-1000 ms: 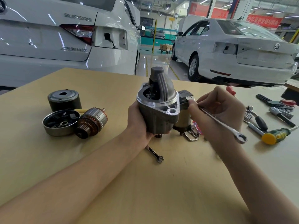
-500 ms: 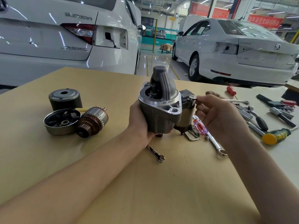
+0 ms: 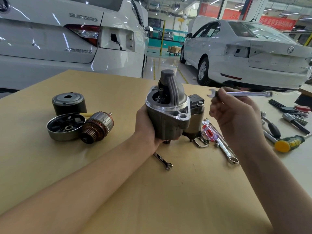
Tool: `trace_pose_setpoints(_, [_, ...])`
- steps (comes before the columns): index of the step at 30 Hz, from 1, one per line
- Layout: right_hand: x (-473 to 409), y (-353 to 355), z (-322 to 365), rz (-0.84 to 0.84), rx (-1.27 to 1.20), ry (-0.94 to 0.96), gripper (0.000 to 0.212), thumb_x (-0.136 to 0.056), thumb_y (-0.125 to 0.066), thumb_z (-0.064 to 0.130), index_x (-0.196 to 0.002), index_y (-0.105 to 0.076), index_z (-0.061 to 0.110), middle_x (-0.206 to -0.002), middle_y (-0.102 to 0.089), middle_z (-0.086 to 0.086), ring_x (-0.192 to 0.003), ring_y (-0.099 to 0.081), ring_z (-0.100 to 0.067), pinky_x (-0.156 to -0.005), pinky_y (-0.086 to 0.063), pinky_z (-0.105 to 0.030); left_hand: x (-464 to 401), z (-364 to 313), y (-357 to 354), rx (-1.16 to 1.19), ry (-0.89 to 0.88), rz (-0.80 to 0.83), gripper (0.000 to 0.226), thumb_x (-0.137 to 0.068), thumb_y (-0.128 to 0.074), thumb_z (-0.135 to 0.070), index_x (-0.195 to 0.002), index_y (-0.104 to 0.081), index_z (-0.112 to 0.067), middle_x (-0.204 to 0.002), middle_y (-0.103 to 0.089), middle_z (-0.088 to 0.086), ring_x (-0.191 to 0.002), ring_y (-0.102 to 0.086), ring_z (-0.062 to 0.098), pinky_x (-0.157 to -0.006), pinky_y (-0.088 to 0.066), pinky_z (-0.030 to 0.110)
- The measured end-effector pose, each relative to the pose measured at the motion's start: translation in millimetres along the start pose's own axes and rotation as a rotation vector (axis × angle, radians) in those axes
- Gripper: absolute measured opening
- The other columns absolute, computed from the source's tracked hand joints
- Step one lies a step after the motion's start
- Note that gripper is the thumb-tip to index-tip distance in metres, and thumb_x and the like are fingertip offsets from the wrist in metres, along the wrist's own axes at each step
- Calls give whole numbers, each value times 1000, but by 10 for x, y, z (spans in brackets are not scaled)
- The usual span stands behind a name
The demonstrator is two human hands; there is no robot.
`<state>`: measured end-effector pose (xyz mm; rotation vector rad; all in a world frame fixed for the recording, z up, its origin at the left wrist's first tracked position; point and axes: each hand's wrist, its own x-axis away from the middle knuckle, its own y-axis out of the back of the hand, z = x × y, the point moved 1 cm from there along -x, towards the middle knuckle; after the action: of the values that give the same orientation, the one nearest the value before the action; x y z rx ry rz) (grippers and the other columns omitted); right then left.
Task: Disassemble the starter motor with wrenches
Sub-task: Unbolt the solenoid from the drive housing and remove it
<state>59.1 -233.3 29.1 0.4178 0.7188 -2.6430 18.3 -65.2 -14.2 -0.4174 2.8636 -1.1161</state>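
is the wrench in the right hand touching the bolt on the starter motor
Apart. The head view shows the wrench held in the right hand, its open end raised clear of the bolt on the starter motor, table showing between.

Half a second ago we had the right hand (image 3: 236, 119) at the nut (image 3: 200, 103) on top of the starter motor (image 3: 170, 114); now it is lifted away and holds a combination wrench (image 3: 239, 94) in the air, level, with the open end toward the motor. One second ago this hand held a wrench slanting down, and a long wrench (image 3: 225, 150) now lies on the bench (image 3: 152, 191) beside the red screwdriver (image 3: 209, 132).
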Motion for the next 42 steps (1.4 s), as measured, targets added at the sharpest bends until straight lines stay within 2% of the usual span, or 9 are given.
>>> trace_pose_setpoints(4, [103, -96, -18, -47, 400, 309, 26, -83, -69, 0, -67, -53, 12, -60, -68, -9, -49, -66, -21, -49, -52, -24, -7, 10, 10, -17, -2, 10, 42, -97, -34, -36, -94, -71, -16, -80, -76, 3, -66, -73, 17, -53, -58, 30])
trace_pose_setpoints(7, [98, -189, -49, -81, 563, 255, 34, -90, -64, 2, -62, -46, 10, -43, -60, -4, -38, -61, -11, -42, -47, -17, -3, 11, 11, -22, 0, 12, 42, -97, -35, -37, -93, -71, -16, -79, -75, 3, -65, -72, 17, -54, -57, 29])
trace_pose_setpoints(9, [152, -179, -89, -120, 721, 453, 31, -83, -70, 4, -61, -48, 8, -49, -61, -6, -45, -65, -21, -44, -53, -33, 1, 10, 6, -17, 1, 10, 42, -96, -35, -38, -92, -72, -16, -80, -76, 3, -66, -73, 17, -55, -58, 29])
trace_pose_setpoints(14, [204, -126, -157, -83, 851, 600, 31, -81, -72, 6, -61, -47, 7, -53, -57, -12, -50, -63, -34, -43, -46, -44, -10, 17, 9, 11, -4, 27, 58, -97, -34, -38, -66, -80, -19, -79, -76, 3, -66, -73, 17, -54, -59, 30])
trace_pose_setpoints(18, [191, -138, -165, -70, 918, 603, 31, -82, -71, 8, -63, -48, 2, -53, -56, -15, -49, -59, -37, -44, -45, -44, -6, 7, 5, 12, 0, 19, 51, -97, -35, -38, -78, -78, -18, -84, -77, 4, -70, -74, 18, -57, -59, 30])
trace_pose_setpoints(24, [96, -126, -67, -54, 380, 174, 35, -80, -68, -6, -58, -49, 15, -52, -61, -3, -39, -56, -15, -41, -45, -21, 2, -3, 7, -11, 4, 11, 42, -97, -36, -37, -92, -72, -16, -81, -76, 3, -67, -73, 18, -54, -58, 30])
trace_pose_setpoints(29, [-24, -56, -79, -122, -40, -301, 11, -86, -61, 2, -85, -54, 11, -54, -62, -1, -40, -54, -3, -40, -43, -11, -3, -6, 4, -25, -5, 8, 41, -97, -35, -35, -92, -71, -16, -77, -75, 2, -63, -72, 17, -53, -58, 29])
trace_pose_setpoints(39, [-47, -16, -23, -107, -208, -125, 18, -94, -53, 18, -81, -61, 10, -61, -60, 0, -50, -55, -6, -45, -45, -16, -2, 3, 6, -10, 6, -5, 41, -97, -36, -35, -90, -72, -16, -80, -76, 4, -65, -73, 18, -55, -59, 31])
trace_pose_setpoints(42, [3, -38, -1, -105, -2, 5, 23, -90, -61, 15, -68, -69, 12, -63, -66, -5, -51, -62, -11, -48, -49, -17, -9, 2, 15, -4, 12, -7, 40, -96, -37, -35, -93, -72, -16, -82, -76, 4, -67, -73, 18, -57, -60, 31])
